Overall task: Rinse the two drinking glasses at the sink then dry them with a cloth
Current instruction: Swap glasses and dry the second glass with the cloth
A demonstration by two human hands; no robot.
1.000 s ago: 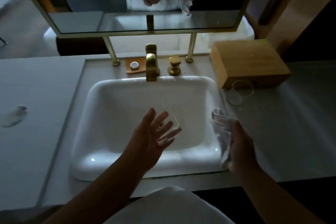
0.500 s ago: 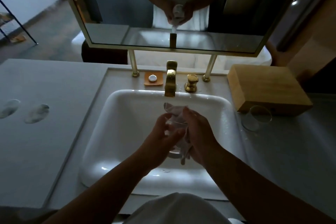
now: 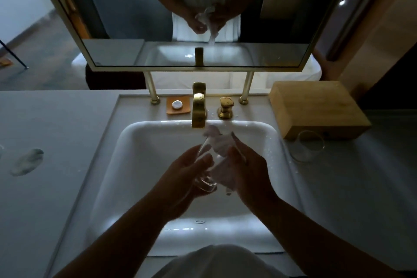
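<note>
- Left hand (image 3: 180,178) over the middle of the white sink (image 3: 126,165), fingers curled around a clear drinking glass (image 3: 206,181); the glass is tilted, its thick base toward the person and its mouth toward the tap.
- Right hand (image 3: 250,169) just beside the left, fingers closed on a pale cloth (image 3: 217,142). The cloth is bunched at the mouth of the glass and spills out above it — how far it reaches inside cannot be told in this dim light.
- Second glass (image 3: 308,146) stands upright on the grey counter (image 3: 56,142) right of the basin, touching or nearly touching the front of a wooden box (image 3: 316,106).
- Brass faucet (image 3: 199,104) behind the hands; no water stream visible. Brass handle (image 3: 225,107) to its right, small orange soap dish (image 3: 178,108) to its left.
- Droplets on the sink rim near the second glass.
- Mirror (image 3: 112,18) above the tap reflects both hands and the cloth.
</note>
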